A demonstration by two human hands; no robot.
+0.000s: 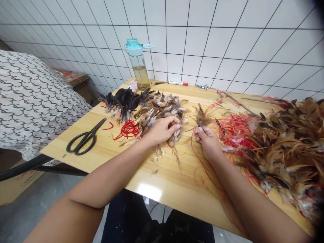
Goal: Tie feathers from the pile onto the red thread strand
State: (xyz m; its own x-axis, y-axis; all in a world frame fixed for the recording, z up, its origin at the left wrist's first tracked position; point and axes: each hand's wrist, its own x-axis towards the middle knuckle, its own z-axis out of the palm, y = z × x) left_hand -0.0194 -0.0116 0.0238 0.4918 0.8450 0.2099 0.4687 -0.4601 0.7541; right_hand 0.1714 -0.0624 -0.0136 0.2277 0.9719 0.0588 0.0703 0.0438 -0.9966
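— On the glossy, pale wooden bench (162, 182), what does each hand have?

— The right hand (209, 141) pinches the quill ends of a small tuft of brown feathers (203, 117), which fans upward just above its fingertips. The left hand (164, 130) is curled closed on a few downy feathers (176, 135) at the near edge of the mixed brown-and-white feather heap (162, 106).

— And around them?

— A tangle of thin red thread (128, 130) lies just left of the left hand, with a clump of glossy black feathers (124, 101) behind it. Dark-handled scissors (84, 138) lie flat, blades together, near the bench's left edge. On the right, a big shaggy pile of rust-brown feathers (286, 148), shot through with red thread, spreads to the corner. A clear plastic bottle (138, 64) with a teal cap stands upright by the white tiled wall (227, 40).
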